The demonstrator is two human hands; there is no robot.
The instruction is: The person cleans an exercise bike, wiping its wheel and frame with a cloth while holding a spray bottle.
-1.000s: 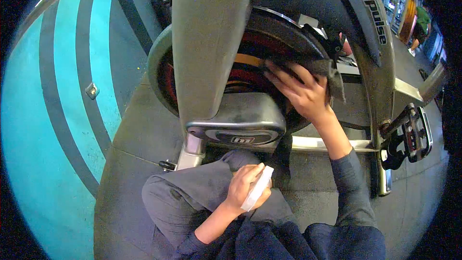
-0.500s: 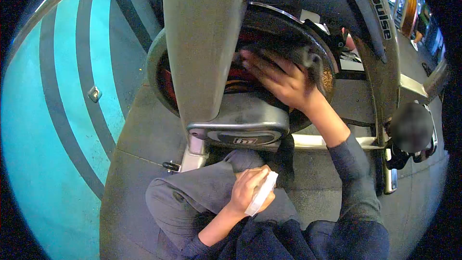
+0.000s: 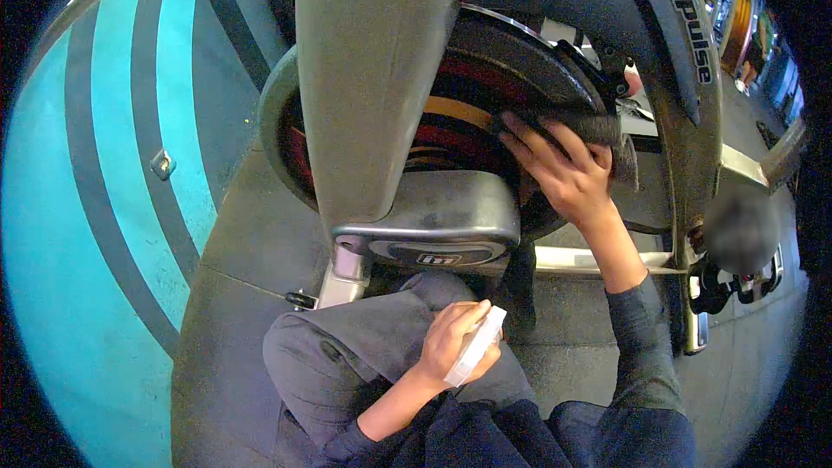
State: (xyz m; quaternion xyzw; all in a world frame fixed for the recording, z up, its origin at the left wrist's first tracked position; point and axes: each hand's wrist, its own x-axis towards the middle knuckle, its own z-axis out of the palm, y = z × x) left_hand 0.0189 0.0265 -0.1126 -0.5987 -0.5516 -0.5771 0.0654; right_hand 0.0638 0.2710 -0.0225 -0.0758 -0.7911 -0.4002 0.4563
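My left hand (image 3: 455, 342) is closed around a slim white block-like object (image 3: 476, 348) above my lap; its exact kind I cannot make out. Farther forward, my right hand (image 3: 568, 175) reaches to the right side of the exercise bike's flywheel (image 3: 563, 56). Its fingers lie over a dark grey cloth (image 3: 622, 143), smeared by motion, that hangs out past the wheel's right rim. Dark red and orange bands show on the wheel's face. The grey frame post (image 3: 373, 78) hides the wheel's left part.
A rounded housing with a logo (image 3: 438, 258) sits low before my knees. A sloping bar lettered "Impulse" (image 3: 691, 26) rises at the right, near a pale floor bar (image 3: 563, 258). Turquoise striped flooring (image 3: 52, 234) lies left, with a small metal-like object (image 3: 162, 165) on it.
My right hand has moved right with the cloth, from the wheel's middle to its right edge, uncovering more of the coloured bands. My left hand keeps its hold on the white object.
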